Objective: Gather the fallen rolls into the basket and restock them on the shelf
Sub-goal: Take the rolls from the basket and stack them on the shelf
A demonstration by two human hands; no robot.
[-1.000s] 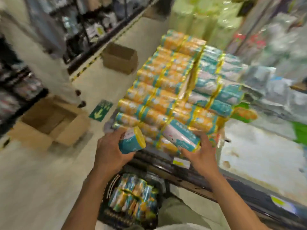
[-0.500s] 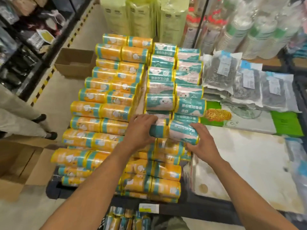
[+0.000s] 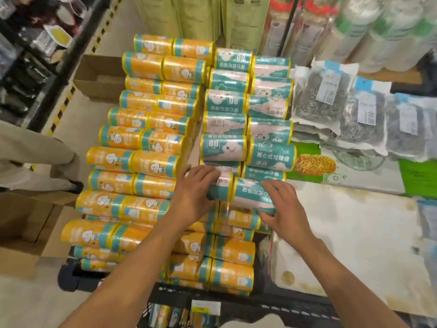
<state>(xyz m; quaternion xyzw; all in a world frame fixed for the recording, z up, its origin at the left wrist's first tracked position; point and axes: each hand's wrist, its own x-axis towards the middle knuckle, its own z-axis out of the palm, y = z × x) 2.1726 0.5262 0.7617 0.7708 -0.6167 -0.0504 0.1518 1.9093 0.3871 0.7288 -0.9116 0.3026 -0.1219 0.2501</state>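
Two teal and pink rolls lie end to end at the front of the teal stack on the shelf (image 3: pixel 343 245). My left hand (image 3: pixel 194 195) lies over the left roll (image 3: pixel 222 188), its fingers curved round it. My right hand (image 3: pixel 281 207) holds the right roll (image 3: pixel 250 197), with fingers over the top and thumb under its near side. Behind them the teal rolls (image 3: pixel 248 124) run back in two columns. Orange rolls (image 3: pixel 142 162) fill the stack on the left. The basket (image 3: pixel 165 316) shows at the bottom edge with several rolls in it.
Bags of steel scourers (image 3: pixel 343 102) lie to the right of the rolls. An open cardboard box (image 3: pixel 99 74) sits on the floor behind the stack, and another (image 3: pixel 21 233) at the left. A person's legs (image 3: pixel 35 162) stand in the aisle on the left.
Both hands brought the two teal rolls up from beside the basket and set them onto the front of the teal stack. The view swung to face the shelf.
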